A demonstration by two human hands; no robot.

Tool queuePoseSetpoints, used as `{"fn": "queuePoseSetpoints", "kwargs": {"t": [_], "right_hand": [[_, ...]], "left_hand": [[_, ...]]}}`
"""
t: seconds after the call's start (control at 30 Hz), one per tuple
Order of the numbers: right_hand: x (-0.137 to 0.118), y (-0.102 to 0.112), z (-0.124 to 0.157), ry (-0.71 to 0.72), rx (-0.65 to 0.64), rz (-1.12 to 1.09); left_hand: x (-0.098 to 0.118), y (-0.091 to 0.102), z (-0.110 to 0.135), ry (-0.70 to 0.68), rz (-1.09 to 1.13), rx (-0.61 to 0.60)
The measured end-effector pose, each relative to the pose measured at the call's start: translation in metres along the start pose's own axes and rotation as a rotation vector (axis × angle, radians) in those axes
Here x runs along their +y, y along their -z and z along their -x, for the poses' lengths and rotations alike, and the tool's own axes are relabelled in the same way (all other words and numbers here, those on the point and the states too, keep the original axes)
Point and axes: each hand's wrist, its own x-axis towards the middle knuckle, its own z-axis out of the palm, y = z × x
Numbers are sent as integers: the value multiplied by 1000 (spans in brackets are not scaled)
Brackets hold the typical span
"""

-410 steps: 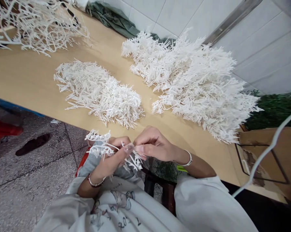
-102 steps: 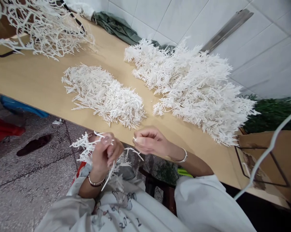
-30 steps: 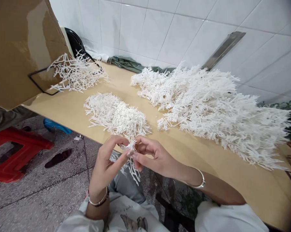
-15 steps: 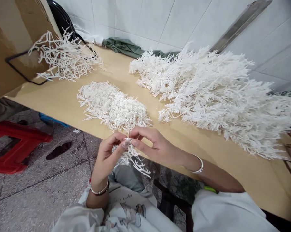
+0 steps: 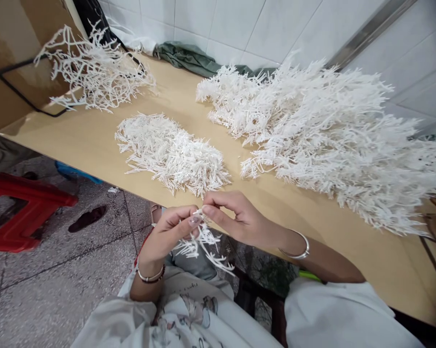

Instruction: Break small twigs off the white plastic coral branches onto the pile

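A white artificial plant sprig with thin forked twigs is pinched between the thumb and fingers of my left hand, its twigs hanging below. My right hand pinches at the sprig's upper end, close beside the left fingertips; exactly what lies between its fingers is partly hidden. Just beyond both hands, a small heap of short white sprigs lies on the tan tabletop. A much larger pile of bushy white branches spreads over the right side.
Bare white branching stems lean at the far left by a cardboard box and a black wire frame. Green cloth runs along the tiled wall. A red stool and a dark slipper are on the floor.
Both hands appear slightly farther right, with the fingertips a little more apart. The sprig has moved with them and hangs more to the right. The camera view has shifted slightly.
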Motion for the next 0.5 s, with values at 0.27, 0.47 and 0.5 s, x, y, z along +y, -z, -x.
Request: {"fn": "queuePoseSetpoints", "kwargs": {"t": [0.27, 0.47, 0.5], "right_hand": [[7, -7, 2, -52, 173, 41], [6, -9, 2, -41, 231, 55], [6, -8, 2, -35, 241, 57]], "left_hand": [[0, -3, -5, -223, -224, 117], [1, -8, -9, -209, -282, 170], [2, -9, -9, -236, -307, 195]]}}
